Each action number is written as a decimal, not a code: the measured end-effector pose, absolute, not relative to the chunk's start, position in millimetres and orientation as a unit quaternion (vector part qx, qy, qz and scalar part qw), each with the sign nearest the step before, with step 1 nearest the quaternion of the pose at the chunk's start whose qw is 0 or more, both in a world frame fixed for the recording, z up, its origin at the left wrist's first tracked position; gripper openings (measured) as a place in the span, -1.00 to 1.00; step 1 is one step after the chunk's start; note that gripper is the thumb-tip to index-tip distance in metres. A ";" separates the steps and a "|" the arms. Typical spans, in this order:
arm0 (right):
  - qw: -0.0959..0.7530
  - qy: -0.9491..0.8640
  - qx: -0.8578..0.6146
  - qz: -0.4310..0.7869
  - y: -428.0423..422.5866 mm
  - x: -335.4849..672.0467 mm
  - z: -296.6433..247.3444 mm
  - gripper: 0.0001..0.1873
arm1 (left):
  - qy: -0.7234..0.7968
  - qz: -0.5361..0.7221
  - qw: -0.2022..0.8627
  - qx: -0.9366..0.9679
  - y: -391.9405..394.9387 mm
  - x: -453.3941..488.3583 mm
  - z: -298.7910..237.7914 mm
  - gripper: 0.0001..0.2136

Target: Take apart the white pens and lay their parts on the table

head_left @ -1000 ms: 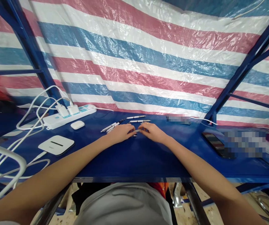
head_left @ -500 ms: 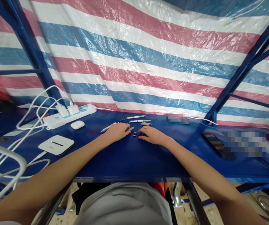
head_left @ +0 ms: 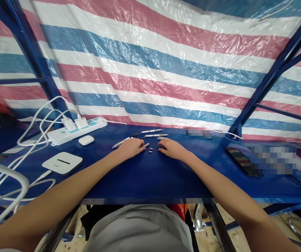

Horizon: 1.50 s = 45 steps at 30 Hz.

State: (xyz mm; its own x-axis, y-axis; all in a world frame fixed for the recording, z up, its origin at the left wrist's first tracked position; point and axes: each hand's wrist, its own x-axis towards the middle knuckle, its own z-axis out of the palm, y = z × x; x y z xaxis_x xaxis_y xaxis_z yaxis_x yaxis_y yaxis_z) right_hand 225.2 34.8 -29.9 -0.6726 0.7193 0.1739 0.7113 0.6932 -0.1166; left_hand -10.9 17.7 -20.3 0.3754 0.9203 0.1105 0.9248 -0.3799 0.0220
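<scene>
My left hand point(head_left: 131, 147) rests on the blue table point(head_left: 150, 175) with its fingers curled over a short grey pen part point(head_left: 146, 144). My right hand point(head_left: 172, 148) lies a little to the right, fingers bent down on the tabletop, with another pen piece point(head_left: 161, 138) by its fingertips. Two small dark caps point(head_left: 150, 150) lie between the hands. Just beyond the hands are several white pens point(head_left: 154, 133), and more pens point(head_left: 121, 142) lie partly under my left hand.
A white power strip point(head_left: 74, 128) with plugs and looping cables sits at the left, with a small white case point(head_left: 86, 140) and a flat white box point(head_left: 62, 162) near it. A dark phone point(head_left: 241, 161) lies at the right. A striped tarp hangs behind the table.
The hands were touching over one small piece; they have drawn apart, leaving the small caps on the table between them. The right hand has shifted slightly forward.
</scene>
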 end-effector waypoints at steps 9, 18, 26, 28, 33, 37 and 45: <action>0.124 -0.849 -0.513 -0.021 47.9 239.8 -31.8 -0.69 | -0.557 -0.053 0.027 -0.828 14.4 -9.3 -17.4 -0.64; 0.116 -0.844 -0.523 -0.018 51.5 239.9 -33.9 -0.75 | -0.552 -0.065 0.035 -0.831 12.1 -7.4 -16.1 -0.66; 0.112 -0.851 -0.512 -0.008 49.9 239.4 -32.6 -0.74 | -0.546 -0.075 0.036 -0.834 12.7 -8.3 -16.7 -0.72; 0.116 -0.850 -0.514 -0.009 50.2 239.4 -32.6 -0.72 | -0.544 -0.076 0.035 -0.835 12.7 -8.2 -16.5 -0.72; 0.112 -0.849 -0.516 -0.004 51.5 239.6 -33.0 -0.72 | -0.544 -0.076 0.031 -0.835 13.0 -8.0 -16.4 -0.70; 0.116 -0.849 -0.516 -0.004 51.7 239.2 -33.6 -0.75 | -0.545 -0.078 0.027 -0.835 13.9 -7.8 -17.1 -0.68; 0.128 -0.852 -0.508 0.004 54.2 240.5 -36.3 -0.77 | -0.538 -0.088 0.033 -0.838 13.6 -7.8 -17.5 -0.74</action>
State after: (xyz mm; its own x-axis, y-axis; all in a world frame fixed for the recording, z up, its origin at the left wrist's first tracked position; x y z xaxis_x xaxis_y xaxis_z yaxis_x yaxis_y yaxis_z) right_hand 240.5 54.2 -36.3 -0.4520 0.8659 0.2142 0.8638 0.4848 -0.1370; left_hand -7.8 13.6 -17.5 0.4052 0.8957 0.1832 0.9074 -0.4185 0.0390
